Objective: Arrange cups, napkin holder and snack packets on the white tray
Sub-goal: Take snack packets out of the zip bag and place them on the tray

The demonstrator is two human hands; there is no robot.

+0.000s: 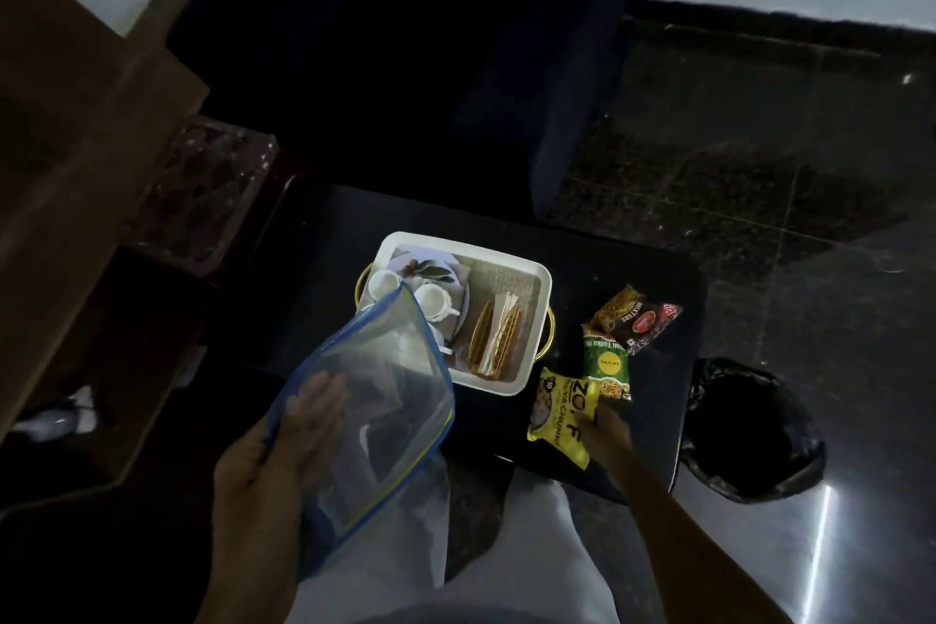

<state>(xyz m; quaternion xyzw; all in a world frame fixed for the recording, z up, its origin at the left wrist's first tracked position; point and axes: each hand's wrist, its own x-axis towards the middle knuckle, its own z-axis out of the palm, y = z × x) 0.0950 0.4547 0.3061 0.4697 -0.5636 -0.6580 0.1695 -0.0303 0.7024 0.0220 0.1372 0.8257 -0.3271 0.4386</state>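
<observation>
The white tray point(538, 314) sits on a dark low table point(663, 370). Inside it stand two white cups point(428, 302) on the left and a wooden napkin holder point(494, 337) with napkins on the right. Three snack packets lie right of the tray: a yellow one point(554, 421), a green one point(607, 362) and a dark red one point(640, 319). My right hand point(608, 433) grips the yellow packet at its right edge. My left hand point(283, 451) holds a clear zip pouch with blue trim point(375, 410), which covers the tray's near left corner.
A black-lined waste bin point(749, 431) stands right of the table. A dark chair point(456, 66) is behind the table, and wooden furniture point(76, 167) runs along the left. My legs in light trousers point(511, 547) are at the table's near edge.
</observation>
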